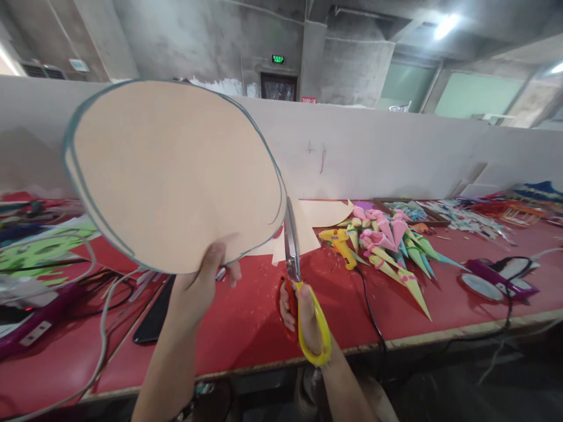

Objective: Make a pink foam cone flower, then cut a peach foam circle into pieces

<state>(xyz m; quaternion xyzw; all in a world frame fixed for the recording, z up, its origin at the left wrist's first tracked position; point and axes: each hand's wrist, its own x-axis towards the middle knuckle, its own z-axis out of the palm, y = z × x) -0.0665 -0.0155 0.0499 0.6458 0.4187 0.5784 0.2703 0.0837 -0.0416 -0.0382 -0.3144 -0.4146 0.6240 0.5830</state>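
My left hand [206, 275] pinches the lower edge of a large, roughly round cream sheet of paper [176, 170], thumb on the near face. Blue-green drawn lines run along most of the sheet's rim. In my right hand [310, 322] is a pair of scissors [292, 252] with one yellow and one red handle, my thumb through the yellow loop. Its blades point up, close beside the sheet's right edge. Whether they touch the paper I cannot tell. Cream paper offcuts [303, 234] lie on the red table [246, 322] behind the scissors.
A yellow glue gun [341, 243] lies right of the scissors, its black cord hanging over the table edge. Beside it are several pink, yellow and green paper cones [396, 246]. A black phone [153, 316] and purple power strips [39, 322] lie left. A white partition [373, 146] stands behind.
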